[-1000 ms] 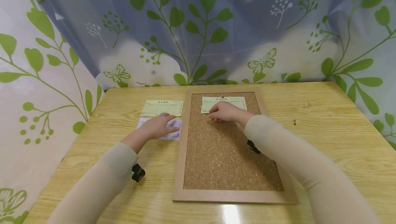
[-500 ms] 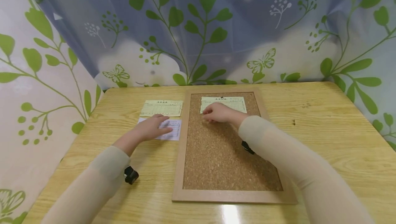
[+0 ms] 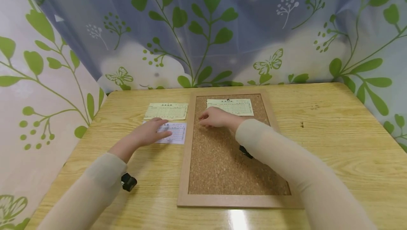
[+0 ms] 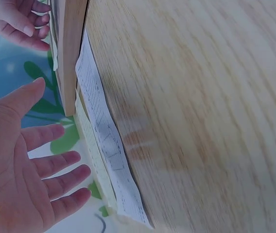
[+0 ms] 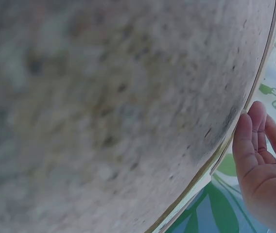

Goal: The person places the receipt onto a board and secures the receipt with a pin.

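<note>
My right hand [image 3: 217,117] is above the upper left of the corkboard [image 3: 235,166], just below and left of a yellow printed slip [image 3: 240,107] fixed there with a pin [image 3: 228,100]. Its fingers bend loosely in the right wrist view, with nothing seen between them. Over the left part of a pale purple printed slip [image 3: 177,133] hovers my left hand [image 3: 146,133], fingers spread and palm bare in the left wrist view. A second yellow slip [image 3: 167,111] lies on the table just behind the purple one.
The corkboard's wooden frame [image 3: 238,201] borders it on all sides. Small dark bits [image 3: 302,124] lie on the wooden table [image 3: 343,159] to the right. Behind the table hangs a leaf-patterned cloth [image 3: 238,46].
My right hand has slid left across the board, off most of the pinned slip. My left hand has drawn back leftward, uncovering more of the purple slip.
</note>
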